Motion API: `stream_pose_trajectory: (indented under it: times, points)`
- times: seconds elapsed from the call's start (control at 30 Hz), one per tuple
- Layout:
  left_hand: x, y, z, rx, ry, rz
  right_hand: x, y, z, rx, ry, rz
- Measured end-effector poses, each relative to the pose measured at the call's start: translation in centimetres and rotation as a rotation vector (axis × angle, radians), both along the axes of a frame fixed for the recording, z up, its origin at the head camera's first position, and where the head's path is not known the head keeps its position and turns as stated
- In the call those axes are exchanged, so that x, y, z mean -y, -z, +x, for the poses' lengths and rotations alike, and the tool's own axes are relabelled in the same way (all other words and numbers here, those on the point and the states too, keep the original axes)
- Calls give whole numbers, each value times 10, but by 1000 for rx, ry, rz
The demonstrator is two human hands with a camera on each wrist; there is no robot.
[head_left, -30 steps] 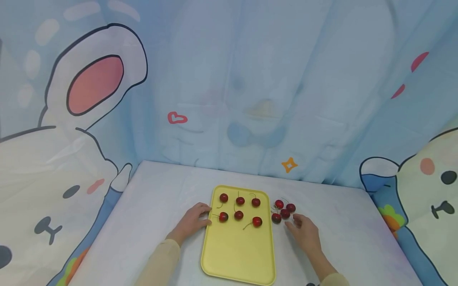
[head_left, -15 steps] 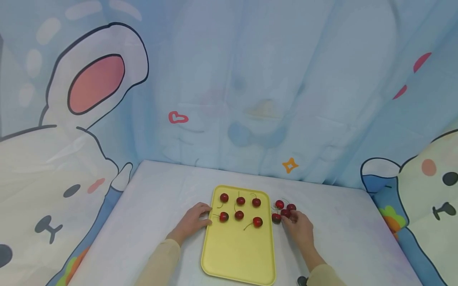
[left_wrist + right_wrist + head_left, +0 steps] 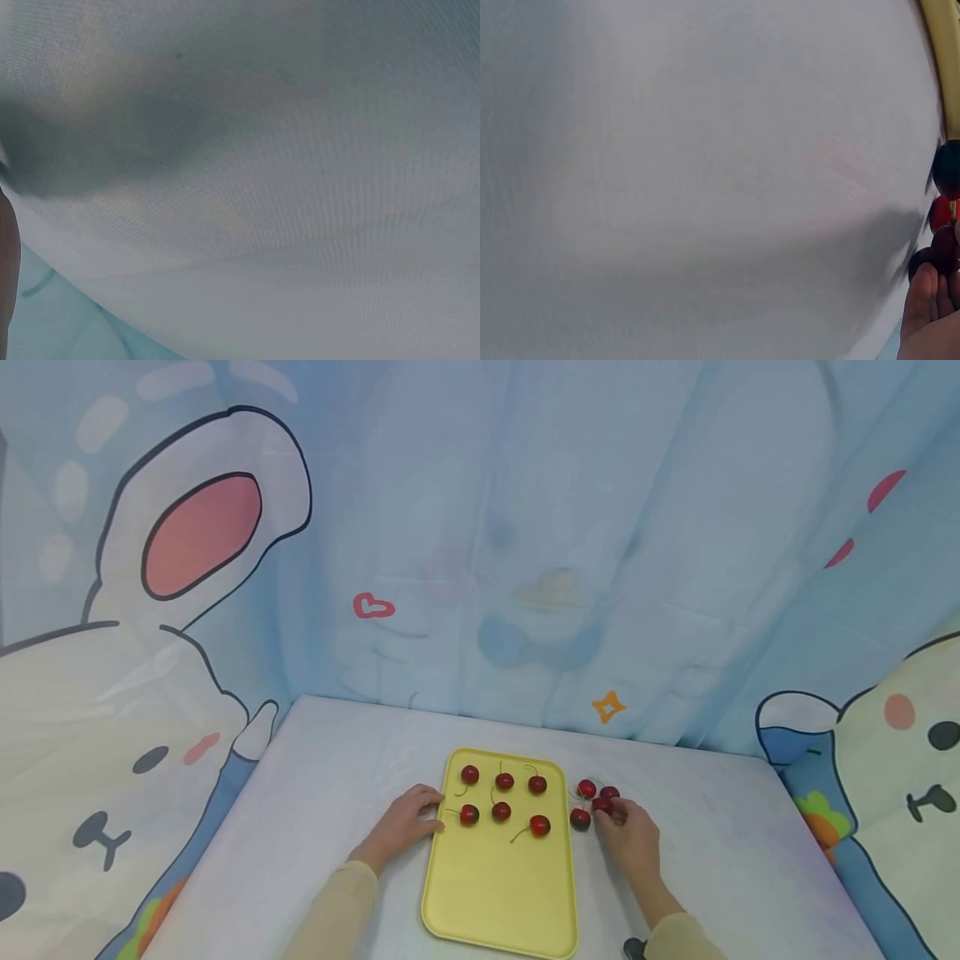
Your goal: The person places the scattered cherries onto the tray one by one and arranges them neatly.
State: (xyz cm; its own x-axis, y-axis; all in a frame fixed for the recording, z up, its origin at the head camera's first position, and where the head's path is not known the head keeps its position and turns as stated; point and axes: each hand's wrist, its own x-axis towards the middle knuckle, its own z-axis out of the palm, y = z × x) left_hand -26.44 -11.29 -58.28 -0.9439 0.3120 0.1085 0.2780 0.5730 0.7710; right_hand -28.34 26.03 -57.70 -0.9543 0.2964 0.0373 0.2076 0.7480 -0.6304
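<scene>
The tray (image 3: 498,889), yellow and rectangular with rounded corners and a low rim, lies flat on the white table (image 3: 735,860). It contains six cherries (image 3: 501,811) in two rows of three across its far half, spaced apart, their stems lying at differing angles. A loose group of four cherries sits on the table just beyond the tray's right rim. The right hand (image 3: 633,843) is closed on one of these, the held cherry (image 3: 601,805), which is pinched between the thumb and fingertips. The other three, the loose cherries (image 3: 580,818), lie close around it: two on the far side, one toward the tray. The right wrist view shows the fingertips against dark red fruit, with part of the tray's edge at the upper right. The left hand (image 3: 401,827) rests at the tray's left rim, thumb and fingers spread apart, their tips at the edge. In the left wrist view only a sliver of skin is visible at the left border. A patterned blue curtain (image 3: 480,527) stands behind the table.
</scene>
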Motion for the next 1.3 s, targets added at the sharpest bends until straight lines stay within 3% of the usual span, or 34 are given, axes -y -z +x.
stream_pose_trajectory:
  times: [0.57,0.9,1.3]
  points:
    - [1,0,0,-1,2,3,20,-32,9,-135,-68,-90]
    - [1,1,0,9,1,9,45,-43,22,-143,-217,-92]
    - [1,2,-1,-2,1,0,86,-48,39,-239,-370,-90]
